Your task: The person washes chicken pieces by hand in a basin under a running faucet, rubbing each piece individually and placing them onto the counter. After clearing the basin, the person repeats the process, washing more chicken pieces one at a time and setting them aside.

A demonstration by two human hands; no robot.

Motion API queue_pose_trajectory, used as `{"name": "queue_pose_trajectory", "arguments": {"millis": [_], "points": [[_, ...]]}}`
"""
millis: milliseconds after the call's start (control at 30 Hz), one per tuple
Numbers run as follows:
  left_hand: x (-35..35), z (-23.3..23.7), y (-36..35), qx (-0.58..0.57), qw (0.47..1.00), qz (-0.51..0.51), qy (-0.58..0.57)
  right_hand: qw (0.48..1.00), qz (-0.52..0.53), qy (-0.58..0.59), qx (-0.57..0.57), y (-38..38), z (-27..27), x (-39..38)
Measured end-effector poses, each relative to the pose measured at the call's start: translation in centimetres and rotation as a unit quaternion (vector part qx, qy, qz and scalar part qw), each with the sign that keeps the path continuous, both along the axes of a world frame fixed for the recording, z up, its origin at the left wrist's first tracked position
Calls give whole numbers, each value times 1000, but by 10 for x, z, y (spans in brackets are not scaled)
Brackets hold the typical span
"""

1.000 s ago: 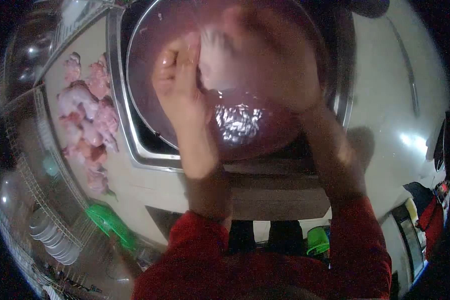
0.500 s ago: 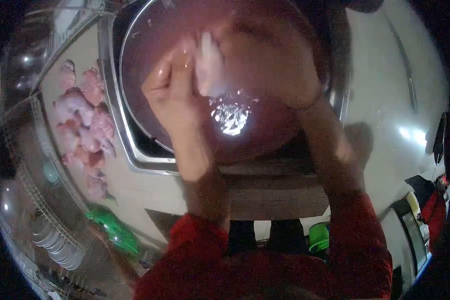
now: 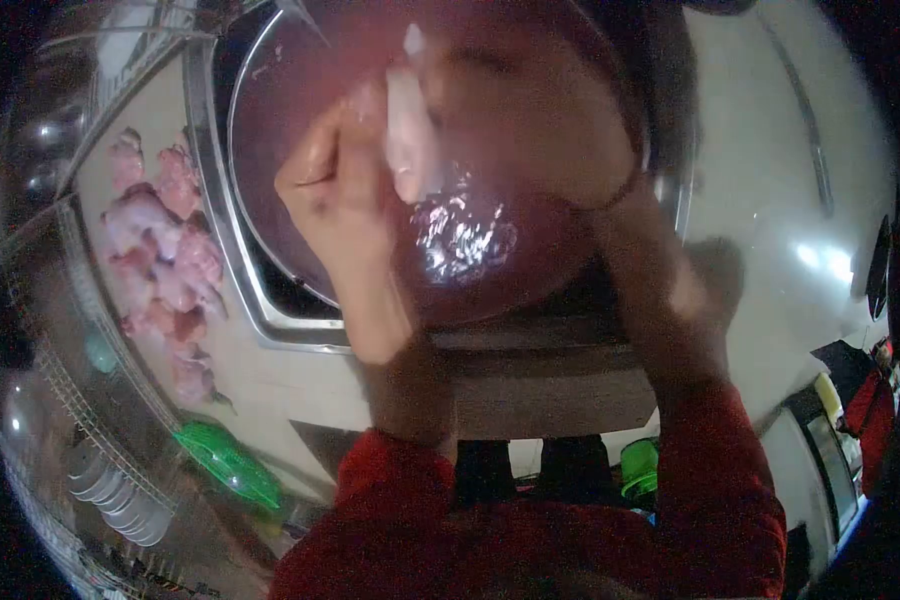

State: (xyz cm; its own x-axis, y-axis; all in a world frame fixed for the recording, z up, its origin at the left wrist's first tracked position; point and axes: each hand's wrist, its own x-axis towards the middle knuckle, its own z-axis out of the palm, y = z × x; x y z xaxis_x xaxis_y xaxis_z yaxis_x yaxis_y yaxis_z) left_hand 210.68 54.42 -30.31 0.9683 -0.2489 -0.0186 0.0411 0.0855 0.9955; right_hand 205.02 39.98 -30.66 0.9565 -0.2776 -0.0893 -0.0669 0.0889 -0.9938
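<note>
A pale raw chicken piece is between my hands, over a large round basin of cloudy pinkish water. My left hand is closed, its curled fingers gripping the piece from the left. Close against the other side is my right hand, its back turned to me. Motion blur and shadow smear its fingers, so its grip cannot be made out. Light glints on rippled water just below the piece.
The basin sits within a metal-rimmed sink. Several raw chicken pieces lie in a heap on the pale counter to the left. Beyond the edge are a green mesh basket and stacked bowls. A green container is low down.
The chicken piece has shifted slightly and shows more plainly between my hands. My left hand has moved a little left and down. Ripples in the water have changed shape.
</note>
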Motion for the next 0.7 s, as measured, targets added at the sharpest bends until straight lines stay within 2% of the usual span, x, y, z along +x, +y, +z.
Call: {"name": "queue_pose_trajectory", "arguments": {"millis": [33,100,167,267,367,433,533,600,700], "points": [[1,-4,2,-25,1000,4,-9,1000,-1,0,0,0,-3,0],[2,-4,5,-49,999,10,-18,992,-1,-125,22,1,-10,3],[2,5,6,-15,1000,-25,-9,995,2,-94,19,1,-7,2],[2,4,4,28,999,-15,-20,998,-3,-70,3,0,-6,2],[-2,8,1,-10,1000,-11,-11,998,1,-69,12,-1,-8,3],[-1,11,3,5,1000,-10,-13,997,14,-62,33,-2,-8,3],[2,9,6,31,999,-15,-41,995,46,-88,31,-3,-5,4],[3,4,7,41,997,-21,-66,989,68,-124,-32,-5,-6,5],[0,2,5,14,1000,-16,-23,990,18,-134,-46,-5,-11,8]]}}
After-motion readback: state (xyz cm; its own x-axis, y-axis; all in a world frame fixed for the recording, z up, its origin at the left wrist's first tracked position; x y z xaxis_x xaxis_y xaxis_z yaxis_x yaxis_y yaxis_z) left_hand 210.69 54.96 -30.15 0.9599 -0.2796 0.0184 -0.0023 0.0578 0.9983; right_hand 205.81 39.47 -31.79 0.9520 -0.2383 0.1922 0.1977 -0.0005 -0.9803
